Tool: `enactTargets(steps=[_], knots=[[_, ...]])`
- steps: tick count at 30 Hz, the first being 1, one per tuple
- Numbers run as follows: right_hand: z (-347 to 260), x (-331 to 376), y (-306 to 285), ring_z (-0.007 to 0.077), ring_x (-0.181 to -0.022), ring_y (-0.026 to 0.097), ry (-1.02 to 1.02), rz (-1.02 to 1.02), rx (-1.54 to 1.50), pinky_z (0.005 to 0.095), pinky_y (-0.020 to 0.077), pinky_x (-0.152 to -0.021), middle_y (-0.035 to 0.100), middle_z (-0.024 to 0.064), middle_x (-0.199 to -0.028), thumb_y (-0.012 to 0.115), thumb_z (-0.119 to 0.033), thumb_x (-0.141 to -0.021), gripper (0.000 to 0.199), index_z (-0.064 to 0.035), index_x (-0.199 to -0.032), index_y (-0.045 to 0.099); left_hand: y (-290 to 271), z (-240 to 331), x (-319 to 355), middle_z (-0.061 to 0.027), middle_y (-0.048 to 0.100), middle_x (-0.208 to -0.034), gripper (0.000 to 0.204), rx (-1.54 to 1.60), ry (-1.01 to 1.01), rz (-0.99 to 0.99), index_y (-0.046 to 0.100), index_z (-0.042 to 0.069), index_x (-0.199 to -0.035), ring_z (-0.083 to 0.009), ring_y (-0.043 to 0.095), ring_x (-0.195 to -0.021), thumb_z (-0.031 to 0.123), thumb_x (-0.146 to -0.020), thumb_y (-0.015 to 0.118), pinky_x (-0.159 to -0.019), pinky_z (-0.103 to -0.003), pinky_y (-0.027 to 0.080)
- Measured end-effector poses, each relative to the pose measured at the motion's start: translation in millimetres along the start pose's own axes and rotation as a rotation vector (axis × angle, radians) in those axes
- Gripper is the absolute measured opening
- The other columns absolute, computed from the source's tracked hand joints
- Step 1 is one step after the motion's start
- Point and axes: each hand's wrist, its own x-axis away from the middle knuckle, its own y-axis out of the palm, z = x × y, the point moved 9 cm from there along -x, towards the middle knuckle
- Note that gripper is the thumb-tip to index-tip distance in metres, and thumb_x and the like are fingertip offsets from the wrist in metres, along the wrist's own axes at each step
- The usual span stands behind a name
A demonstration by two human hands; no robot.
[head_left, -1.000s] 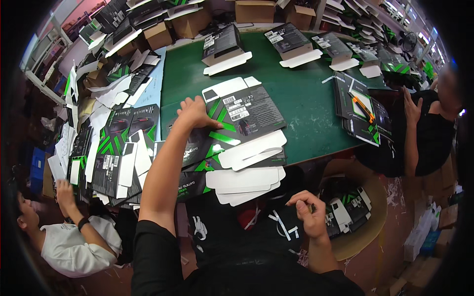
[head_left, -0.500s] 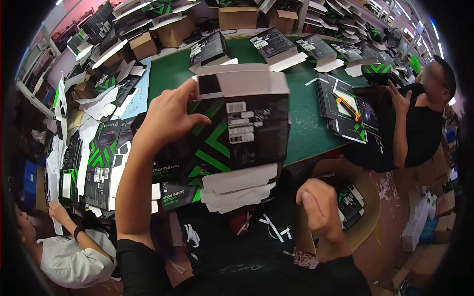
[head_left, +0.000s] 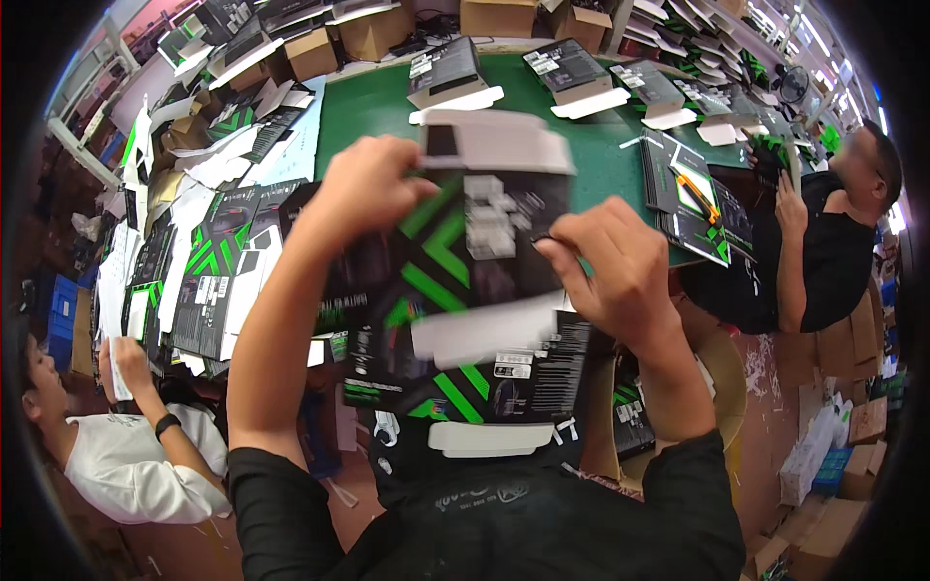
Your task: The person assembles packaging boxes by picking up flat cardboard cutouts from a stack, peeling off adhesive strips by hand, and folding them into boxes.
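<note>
While the left hand (head_left: 380,186) is closed on a black-and-green carton (head_left: 455,247), right hand (head_left: 618,276) half-curled at its right side — grip uncertain — carton above near edge of bench (head_left: 363,108), overlapping second carton (head_left: 542,387).

Flat black-and-green cardboard carton (head_left: 441,257) is left of slender orange-and-black tool (head_left: 698,198); tool lies on stacked flat black cardboard sheets (head_left: 686,230), right of flat green tabletop (head_left: 378,102).

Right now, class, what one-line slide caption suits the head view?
Left hand grips a black-and-green carton, right hand at its opposite side, green table beyond.
</note>
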Motion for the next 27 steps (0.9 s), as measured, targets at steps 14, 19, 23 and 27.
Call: enactTargets(steps=[14, 19, 23, 27], knots=[[18.5, 74.9, -28.8, 0.0233, -0.06, 0.054, 0.488, 0.209, -0.23, 0.0327, 0.0427, -0.055, 0.062, 0.0089, -0.073, 0.081, -0.007, -0.082, 0.018, -0.0026, -0.088, 0.064, -79.5, 34.2, 23.5, -0.0104, 0.058, -0.068, 0.018, 0.138, 0.063, 0.029, 0.061, -0.005, -0.088, -0.0175, 0.051, -0.066, 0.007, -0.081, 0.072, -0.065, -0.033, 0.044], [-14.9, 76.3, -88.7, 0.019, -0.059, 0.052, 0.278, 0.372, -0.315, 0.0294, 0.041, -0.054, 0.061, 0.0022, -0.069, 0.081, -0.022, -0.087, 0.025, -0.0053, -0.09, 0.062, -69.7, 122.2, 87.6, -0.0158, 0.057, -0.068, 0.021, 0.138, 0.253, -0.173, 0.063, 0.001, -0.078, -0.0402, 0.058, -0.064, 0.013, -0.071, 0.078, -0.06, -0.044, 0.046], [-37.1, 44.8, -54.5, 0.0235, -0.058, 0.054, 0.118, -0.008, -0.24, 0.0315, 0.0431, -0.049, 0.059, 0.0041, -0.068, 0.085, -0.013, -0.075, 0.025, -0.0074, -0.085, 0.063, 2.3, 144.0, 114.7, -0.0124, 0.062, -0.071, 0.02, 0.218, 0.328, -0.435, 0.066, 0.003, -0.086, -0.037, 0.063, -0.069, 0.018, -0.078, 0.076, -0.064, -0.045, 0.047], [-32.5, 46.2, -16.9, 0.0235, -0.062, 0.054, 0.067, -0.168, -0.179, 0.0337, 0.0443, -0.05, 0.06, 0.0044, -0.076, 0.084, -0.012, -0.07, 0.026, -0.0075, -0.085, 0.064, 19.7, 144.6, 113.7, -0.0124, 0.063, -0.072, 0.019, 0.268, 0.33, -0.423, 0.066, 0.003, -0.086, -0.0366, 0.063, -0.071, 0.018, -0.077, 0.076, -0.067, -0.045, 0.046]])
